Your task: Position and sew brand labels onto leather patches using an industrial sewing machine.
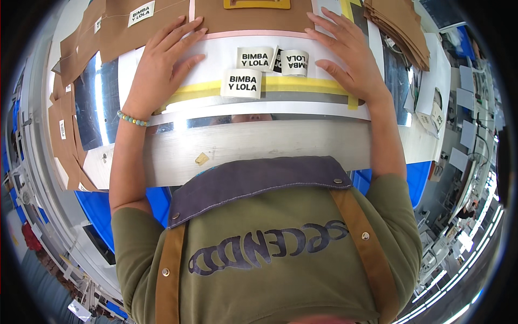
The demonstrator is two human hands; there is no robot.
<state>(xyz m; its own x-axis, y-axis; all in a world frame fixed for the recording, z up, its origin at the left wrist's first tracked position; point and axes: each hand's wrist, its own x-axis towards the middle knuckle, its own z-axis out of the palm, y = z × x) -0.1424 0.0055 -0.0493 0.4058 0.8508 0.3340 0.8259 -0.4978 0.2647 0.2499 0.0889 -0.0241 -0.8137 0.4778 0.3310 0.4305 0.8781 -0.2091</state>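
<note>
A flat brown panel (pixel 248 22) with a pink strip along its near edge lies on white paper at the top of the head view. My left hand (pixel 168 60) rests at the panel's left side, fingers stretched out and fingertips by its edge. Across from it, my right hand (pixel 345 56) lies with spread fingers at the right edge. Neither hand grips anything. Between them, just below the pink strip, are several white fabric labels with black print: one nearest me (pixel 241 83), another behind it (pixel 254 58), and a curled one (pixel 295 62) to the right.
A yellow frame-shaped piece (pixel 257 4) sits on the panel, cut off by the picture's top. Yellow tape (pixel 208 87) crosses the board below the labels. Brown pieces with labels (pixel 116 27) lie at left; a stack of brown sheets (pixel 402 32) stands at right. Blue bins (pixel 418 181) show beneath the table.
</note>
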